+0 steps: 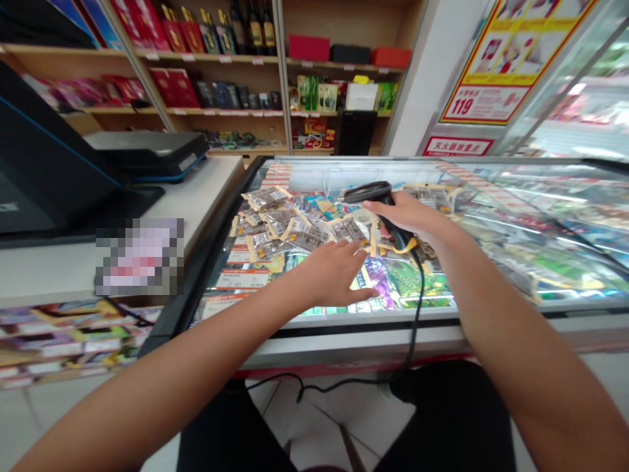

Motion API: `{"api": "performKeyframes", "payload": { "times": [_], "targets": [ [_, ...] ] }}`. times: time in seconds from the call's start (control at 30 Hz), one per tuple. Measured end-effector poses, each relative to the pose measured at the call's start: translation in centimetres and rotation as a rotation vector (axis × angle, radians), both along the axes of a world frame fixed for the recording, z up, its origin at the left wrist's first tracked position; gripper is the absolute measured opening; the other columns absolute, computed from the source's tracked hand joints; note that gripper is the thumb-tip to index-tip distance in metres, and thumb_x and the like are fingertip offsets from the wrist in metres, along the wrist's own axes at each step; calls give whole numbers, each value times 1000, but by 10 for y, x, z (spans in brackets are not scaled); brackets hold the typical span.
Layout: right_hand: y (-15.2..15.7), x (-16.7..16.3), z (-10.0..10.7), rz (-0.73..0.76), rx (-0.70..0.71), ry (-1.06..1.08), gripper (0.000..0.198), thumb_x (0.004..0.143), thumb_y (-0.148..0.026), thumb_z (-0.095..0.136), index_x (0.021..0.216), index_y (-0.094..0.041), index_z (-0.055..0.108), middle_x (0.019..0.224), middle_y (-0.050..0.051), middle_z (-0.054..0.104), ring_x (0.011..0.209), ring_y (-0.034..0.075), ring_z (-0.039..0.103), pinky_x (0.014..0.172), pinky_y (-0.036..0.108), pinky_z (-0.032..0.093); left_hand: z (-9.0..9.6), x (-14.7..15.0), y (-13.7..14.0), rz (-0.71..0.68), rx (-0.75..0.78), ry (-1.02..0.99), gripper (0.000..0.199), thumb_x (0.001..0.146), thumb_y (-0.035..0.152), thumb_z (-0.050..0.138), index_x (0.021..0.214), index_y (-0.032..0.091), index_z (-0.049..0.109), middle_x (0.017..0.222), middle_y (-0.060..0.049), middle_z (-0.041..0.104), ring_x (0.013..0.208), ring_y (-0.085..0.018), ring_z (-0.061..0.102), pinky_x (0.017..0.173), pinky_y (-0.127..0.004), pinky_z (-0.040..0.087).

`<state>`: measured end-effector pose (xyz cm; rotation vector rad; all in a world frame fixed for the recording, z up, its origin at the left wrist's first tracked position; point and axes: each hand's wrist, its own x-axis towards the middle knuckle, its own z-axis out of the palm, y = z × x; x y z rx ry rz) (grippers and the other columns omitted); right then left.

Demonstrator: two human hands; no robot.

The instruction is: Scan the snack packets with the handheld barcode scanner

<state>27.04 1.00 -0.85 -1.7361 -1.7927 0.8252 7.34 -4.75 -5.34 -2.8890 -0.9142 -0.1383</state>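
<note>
My right hand (410, 213) is wrapped round the grip of a black barcode scanner (368, 191), whose head points left above the freezer's glass top. A black cable (420, 288) runs down from its handle toward my lap. My left hand (341, 272) is stretched out, palm down, with its fingers apart, over or against the nearest small snack packets (348, 229); whether it touches them I cannot tell. More brown-and-clear packets (272, 223) lie in a loose pile to the left, on the glass top (295, 314).
At the left stands a counter (216, 174) with a dark screen unit (44, 164) and a flat scale-like device (152, 151). Shelves (221, 59) of bottles and boxes line the back. A wall poster (511, 52) hangs at the right. Part of the counter is pixelated.
</note>
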Motion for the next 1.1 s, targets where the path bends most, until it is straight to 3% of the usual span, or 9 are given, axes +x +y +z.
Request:
{"api": "performKeyframes", "payload": {
  "times": [0.07,0.17,0.3,0.43,0.67,0.93,1.03,1.1],
  "targets": [
    [-3,0,3,9,5,-2,38,90,-56,64,97,-20,67,56,5,61,47,19,58,45,30,45,-3,1,-2,20,62,13,64,97,62,44,122,7,65,120,-20,65,109,-35,61,93,-45,47],
    [-8,2,7,105,-33,-10,43,89,-62,61,86,-21,69,59,7,63,49,20,59,47,32,48,-10,2,-1,62,150,16,64,96,62,47,122,6,64,123,-22,62,112,-36,58,91,-45,47],
    [-11,5,6,279,-127,40,48,83,-68,63,75,-21,65,69,10,68,51,19,59,46,34,48,-17,5,-1,104,156,9,70,97,64,44,126,3,62,125,-24,59,112,-36,57,89,-44,47],
    [-14,5,6,342,-193,33,48,83,-67,65,69,-22,59,61,8,64,49,18,57,43,31,46,-20,5,-2,112,160,4,73,97,65,45,132,1,58,134,-27,55,119,-38,54,91,-44,47],
    [-16,4,8,285,-262,113,36,86,-54,70,76,-22,57,57,3,60,45,14,54,39,26,42,-22,4,-2,122,187,21,75,98,65,43,136,1,56,142,-27,52,128,-40,50,98,-46,44],
    [-14,7,7,265,-235,198,36,83,-54,75,81,-20,65,61,7,64,45,15,54,39,28,41,-21,6,-2,145,181,64,83,97,70,37,144,2,52,158,-24,42,130,-38,49,98,-44,44],
    [-13,8,10,146,-191,195,37,82,-55,75,88,-19,69,59,7,63,44,17,55,37,29,39,-14,4,0,197,185,78,81,96,70,40,137,2,57,147,-24,52,123,-37,52,94,-44,45],
    [-12,10,13,57,-152,161,34,82,-53,76,85,-19,69,58,8,62,43,18,55,37,30,40,-7,-1,3,265,170,99,67,98,63,45,127,5,63,134,-22,60,119,-36,55,91,-44,45]
  ]
}}
